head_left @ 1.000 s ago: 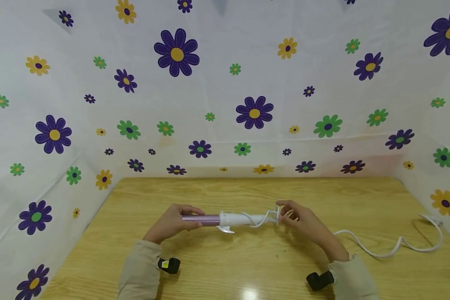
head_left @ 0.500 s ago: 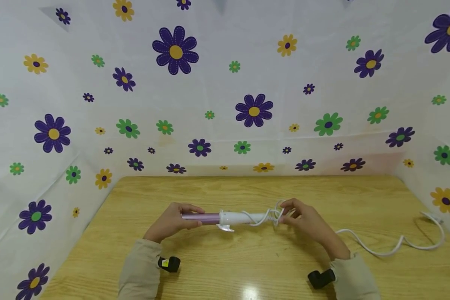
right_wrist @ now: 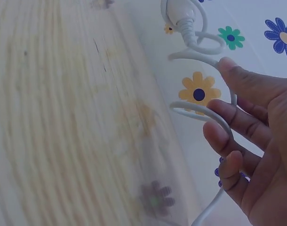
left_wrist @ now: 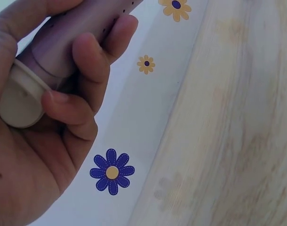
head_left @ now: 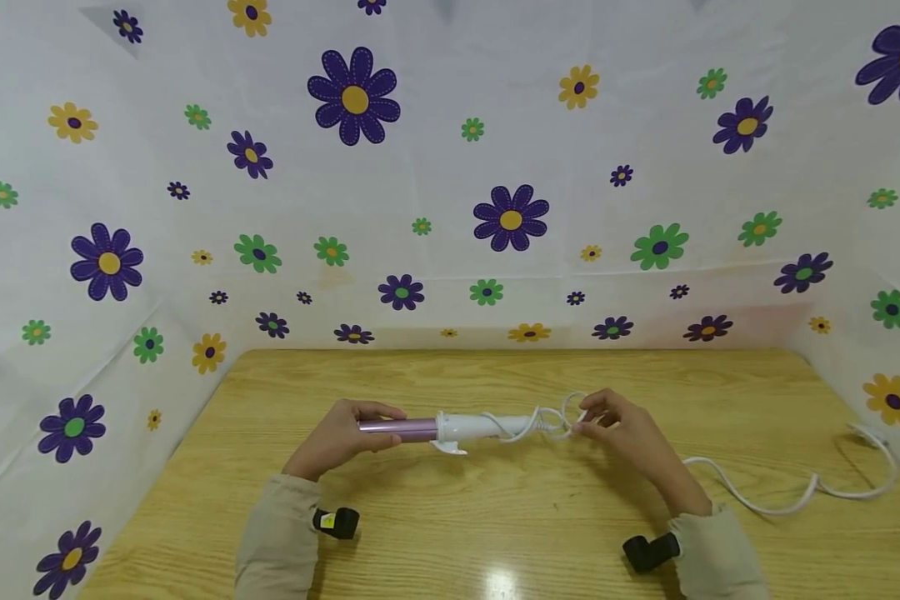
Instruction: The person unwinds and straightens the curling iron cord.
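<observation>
A curling iron with a purple barrel (head_left: 418, 429) and a white handle (head_left: 474, 427) lies level between my two hands, above the table. My left hand (head_left: 339, 436) grips the barrel near its tip; in the left wrist view the fingers curl round it beside the pale end cap (left_wrist: 22, 96). The white cord (head_left: 521, 432) winds round the handle and forms loose loops past its end. My right hand (head_left: 624, 429) pinches one of those loops of cord (right_wrist: 207, 113) between thumb and fingers. A white clamp lever (head_left: 448, 447) juts from under the handle.
The rest of the cord (head_left: 776, 510) trails in waves over the wooden table (head_left: 450, 517) to the right, toward the plug end (head_left: 866, 433). A white flowered cloth (head_left: 420, 167) encloses the back and both sides. Each wrist wears a black camera (head_left: 651, 552).
My right hand has moved right and slightly up, drawing the cord loops out from the handle's end. My left hand still holds the barrel, nearly in place.
</observation>
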Demonstrator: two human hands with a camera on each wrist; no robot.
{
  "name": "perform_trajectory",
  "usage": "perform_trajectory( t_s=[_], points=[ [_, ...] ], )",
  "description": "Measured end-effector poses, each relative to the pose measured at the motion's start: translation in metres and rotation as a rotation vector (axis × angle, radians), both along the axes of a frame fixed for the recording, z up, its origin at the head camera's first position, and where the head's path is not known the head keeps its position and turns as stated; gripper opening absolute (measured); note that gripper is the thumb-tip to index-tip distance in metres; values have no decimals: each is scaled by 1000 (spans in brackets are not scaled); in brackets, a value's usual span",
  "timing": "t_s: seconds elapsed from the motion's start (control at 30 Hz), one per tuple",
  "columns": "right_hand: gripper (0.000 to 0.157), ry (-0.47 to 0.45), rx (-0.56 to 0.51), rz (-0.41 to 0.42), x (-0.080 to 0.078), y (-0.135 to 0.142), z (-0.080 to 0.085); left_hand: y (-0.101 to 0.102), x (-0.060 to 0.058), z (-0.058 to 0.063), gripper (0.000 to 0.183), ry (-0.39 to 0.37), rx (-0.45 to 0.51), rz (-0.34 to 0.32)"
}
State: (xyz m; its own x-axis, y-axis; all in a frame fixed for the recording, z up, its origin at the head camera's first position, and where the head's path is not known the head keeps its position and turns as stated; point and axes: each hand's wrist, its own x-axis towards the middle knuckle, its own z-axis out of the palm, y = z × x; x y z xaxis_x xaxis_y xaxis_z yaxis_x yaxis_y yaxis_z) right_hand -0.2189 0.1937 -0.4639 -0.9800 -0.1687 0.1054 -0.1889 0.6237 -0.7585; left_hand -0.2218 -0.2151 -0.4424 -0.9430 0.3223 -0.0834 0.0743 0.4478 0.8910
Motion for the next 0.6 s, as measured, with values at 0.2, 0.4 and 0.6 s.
perform_trajectory(
  t_s=[0.2, 0.4, 0.6],
  points=[
    [35, -44, -38, -30, -1, -2, -2, 2, 0, 0, 40, -3, -5, -23],
    [38, -46, -75, -111, -3, -4, 1, 6, 0, 2, 40, 19, -3, -36],
    [41, -25, -168, -174, -5, 0, 5, 7, -2, 0, 39, 5, -1, -45]
  ],
)
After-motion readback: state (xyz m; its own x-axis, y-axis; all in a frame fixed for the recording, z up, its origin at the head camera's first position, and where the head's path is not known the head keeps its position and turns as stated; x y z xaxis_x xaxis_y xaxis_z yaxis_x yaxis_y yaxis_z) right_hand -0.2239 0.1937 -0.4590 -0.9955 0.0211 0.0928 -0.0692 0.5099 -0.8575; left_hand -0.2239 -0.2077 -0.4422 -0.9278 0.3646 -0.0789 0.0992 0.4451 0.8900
